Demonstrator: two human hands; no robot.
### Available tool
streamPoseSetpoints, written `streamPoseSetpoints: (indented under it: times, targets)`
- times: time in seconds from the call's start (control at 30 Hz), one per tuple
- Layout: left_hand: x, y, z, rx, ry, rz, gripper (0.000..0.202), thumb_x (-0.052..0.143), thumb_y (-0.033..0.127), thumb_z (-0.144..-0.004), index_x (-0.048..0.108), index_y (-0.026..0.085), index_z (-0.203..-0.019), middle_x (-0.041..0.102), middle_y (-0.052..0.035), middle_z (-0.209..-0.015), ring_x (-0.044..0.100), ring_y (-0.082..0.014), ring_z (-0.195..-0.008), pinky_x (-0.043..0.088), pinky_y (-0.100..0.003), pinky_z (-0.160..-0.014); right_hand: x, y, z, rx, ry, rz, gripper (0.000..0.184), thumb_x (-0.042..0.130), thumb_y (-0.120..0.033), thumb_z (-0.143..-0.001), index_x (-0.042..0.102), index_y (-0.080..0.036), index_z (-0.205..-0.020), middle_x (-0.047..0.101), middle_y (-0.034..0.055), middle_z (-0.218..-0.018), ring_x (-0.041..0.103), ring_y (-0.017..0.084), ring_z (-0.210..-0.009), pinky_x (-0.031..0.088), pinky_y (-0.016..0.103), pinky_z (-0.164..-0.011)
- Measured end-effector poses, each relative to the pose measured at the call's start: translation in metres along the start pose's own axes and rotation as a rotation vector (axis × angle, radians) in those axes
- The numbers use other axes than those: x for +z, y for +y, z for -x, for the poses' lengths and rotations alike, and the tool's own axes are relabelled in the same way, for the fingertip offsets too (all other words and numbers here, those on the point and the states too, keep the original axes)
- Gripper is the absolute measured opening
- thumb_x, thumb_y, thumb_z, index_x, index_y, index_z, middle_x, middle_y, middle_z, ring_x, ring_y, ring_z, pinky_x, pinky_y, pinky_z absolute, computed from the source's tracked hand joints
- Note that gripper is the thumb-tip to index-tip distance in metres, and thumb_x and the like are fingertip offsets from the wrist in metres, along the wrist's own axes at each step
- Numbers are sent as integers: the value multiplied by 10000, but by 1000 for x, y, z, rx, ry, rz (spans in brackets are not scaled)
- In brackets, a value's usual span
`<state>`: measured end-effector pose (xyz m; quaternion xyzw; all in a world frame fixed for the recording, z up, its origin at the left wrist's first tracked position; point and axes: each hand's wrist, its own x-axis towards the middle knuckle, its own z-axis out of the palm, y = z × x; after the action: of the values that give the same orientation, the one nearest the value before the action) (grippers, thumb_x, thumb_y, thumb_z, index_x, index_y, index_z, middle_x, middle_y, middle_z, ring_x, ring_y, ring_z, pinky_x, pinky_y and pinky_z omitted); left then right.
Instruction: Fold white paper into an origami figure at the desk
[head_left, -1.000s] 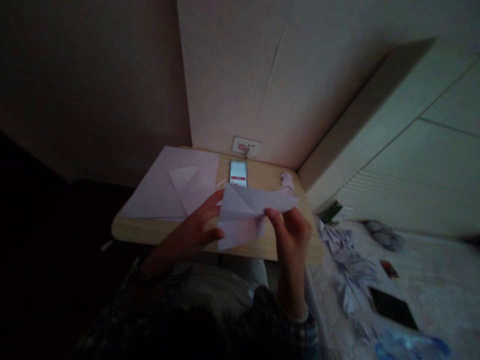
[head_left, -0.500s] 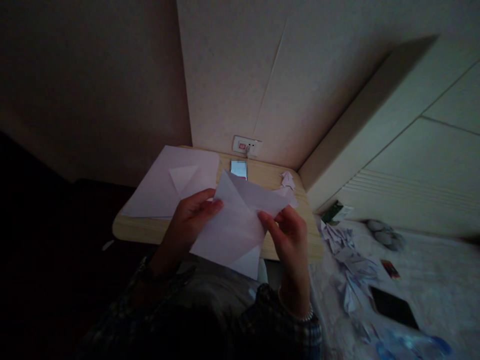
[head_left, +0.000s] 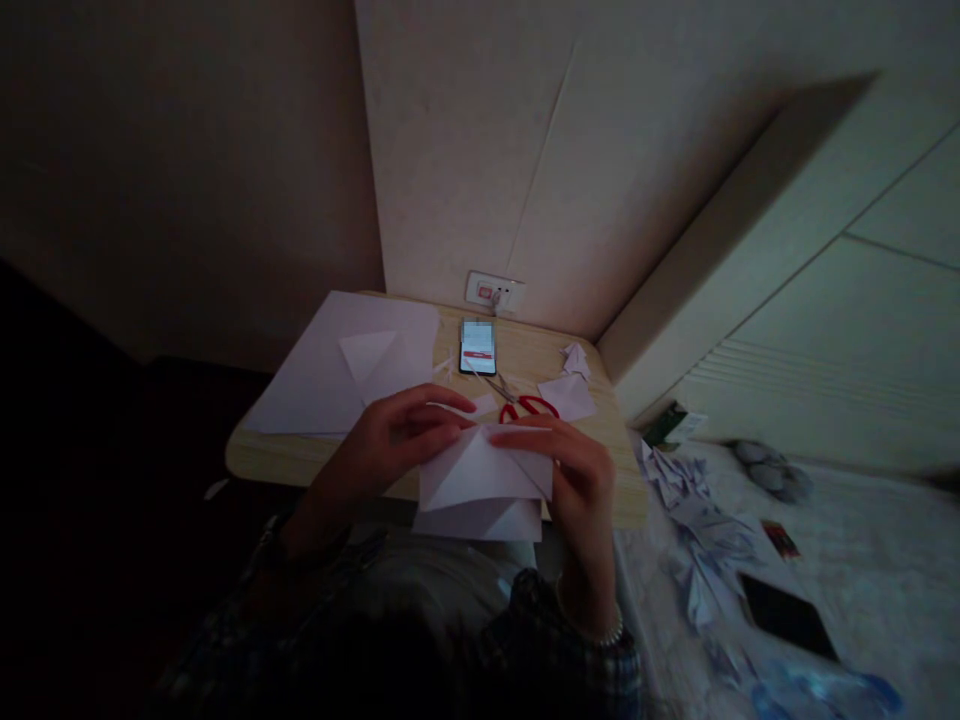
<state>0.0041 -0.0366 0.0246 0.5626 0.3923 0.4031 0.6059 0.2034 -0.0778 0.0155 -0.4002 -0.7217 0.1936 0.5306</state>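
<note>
Both hands hold a folded white paper (head_left: 480, 485) over the near edge of a small wooden table (head_left: 315, 455). My left hand (head_left: 397, 435) pinches its upper left corner, fingers pressed along the top fold. My right hand (head_left: 570, 465) grips its right side, fingers closed over the top edge. Red-handled scissors (head_left: 525, 403) lie just beyond the paper. A lit phone (head_left: 478, 346) lies farther back by the wall.
White sheets (head_left: 337, 365) cover the table's left half, a paper scrap (head_left: 568, 396) and a small folded piece (head_left: 575, 358) lie at its right. A wall socket (head_left: 493, 292) sits behind. On the bed at right lie several paper pieces (head_left: 697, 530) and a dark tablet (head_left: 787, 615).
The paper was held up and turned over in the air; now it is lowered and folded flatter toward the table edge, uncovering the scissors and phone.
</note>
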Motion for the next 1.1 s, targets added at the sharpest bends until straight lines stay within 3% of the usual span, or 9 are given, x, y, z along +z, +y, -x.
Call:
streamPoseSetpoints:
  times: [0.17,0.3,0.5,0.63,0.73,0.8,0.97,1.1]
  targets:
    - [-2,2,0,83,-103,-116,225,735,356,-768,734,200,-929,799,-45,-991,737,-215,-923,566,-278,-817,1,-1,0,-75,-79,7,357,454,-140,-951,774,-280,-1025,770,41,-1012,719,202,-937,556,323,-803]
    - [-1,7,4,121,-112,-250,172,712,313,-787,739,201,-914,793,-28,-967,731,-201,-917,558,-279,-857,2,-2,0,-95,-91,8,368,467,-97,-936,767,-298,-1009,754,29,-1038,709,185,-956,548,317,-825]
    - [0,3,3,147,30,-395,123,697,311,-768,736,198,-793,791,-16,-830,724,-211,-811,555,-292,-788,3,-4,2,52,97,-16,333,415,-162,-992,719,-291,-1025,750,19,-988,688,194,-970,518,354,-877]
    - [3,4,3,197,56,-477,128,675,307,-789,755,207,-779,790,2,-794,719,-196,-771,542,-271,-764,6,-5,0,128,50,2,144,596,-337,-934,701,-264,-1001,742,36,-952,680,220,-915,526,357,-801]
    - [3,8,4,236,33,-512,137,651,287,-804,772,223,-794,795,17,-793,722,-184,-763,540,-259,-776,10,-3,-3,165,29,34,45,691,-275,-867,692,-243,-835,723,9,-807,669,193,-781,528,322,-724]
    - [2,9,4,260,44,-525,136,657,290,-801,778,232,-818,799,20,-812,725,-184,-781,540,-257,-792,11,-3,-4,196,44,56,94,674,-209,-865,682,-235,-776,712,-8,-752,659,176,-731,520,301,-692]
    - [0,8,4,266,148,-563,128,665,313,-791,764,231,-791,802,11,-814,726,-199,-778,545,-266,-752,8,-4,-4,216,82,101,114,643,-182,-873,676,-236,-779,706,-11,-761,652,174,-757,505,291,-696]
    - [5,8,5,296,88,-560,151,630,296,-813,752,232,-751,794,26,-759,724,-180,-724,539,-246,-715,14,-10,-7,172,17,141,100,652,-186,-876,658,-229,-786,688,11,-793,638,182,-798,495,303,-721]
